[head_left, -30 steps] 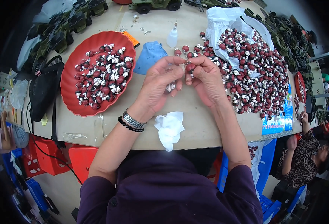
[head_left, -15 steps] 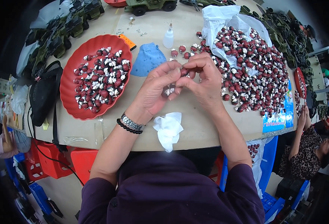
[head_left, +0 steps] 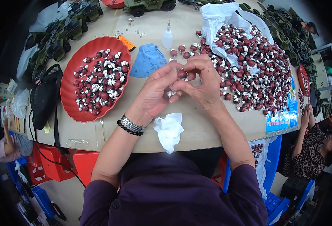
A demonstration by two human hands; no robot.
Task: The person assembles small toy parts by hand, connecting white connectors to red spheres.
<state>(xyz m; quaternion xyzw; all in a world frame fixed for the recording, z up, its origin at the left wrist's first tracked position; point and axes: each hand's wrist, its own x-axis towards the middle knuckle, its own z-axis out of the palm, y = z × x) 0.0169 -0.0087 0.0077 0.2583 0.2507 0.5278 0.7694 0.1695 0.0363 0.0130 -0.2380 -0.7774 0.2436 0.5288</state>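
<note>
Fingers (head_left: 199,64) of the right hand (head_left: 205,88) bend into a loose ring, thumb and forefinger almost closed, with a dark red ball (head_left: 182,74) caught at their tips. Opposite, the left hand (head_left: 154,90) has its thumb and forefinger drawn together right beside the ball; whether they grip it or only touch it, I cannot tell. Its lower fingers curl inward around another small piece (head_left: 170,93), of which mostly the white part shows. Both hands are raised over the middle of the paper-covered desk (head_left: 200,132), and on the left wrist sit a metal band (head_left: 132,123) and a string of black beads (head_left: 129,130). Just beyond the fingertips a few loose red-and-white pieces trail off toward a large heap (head_left: 256,73) of the same kind on the right, partly overlapped by a white plastic bag (head_left: 215,24). To the left, a red scalloped dish (head_left: 70,86) carries a smaller mound of them. Between dish and hands lies a spotted blue cloth (head_left: 147,62), with an orange-and-black object (head_left: 126,44) at the dish's far rim and a white bottle (head_left: 167,39) with a needle-like tip standing farther back. A crumpled white tissue (head_left: 168,131) rests at the near edge, between the forearms. At the far side stands a green model vehicle (head_left: 149,5).
</note>
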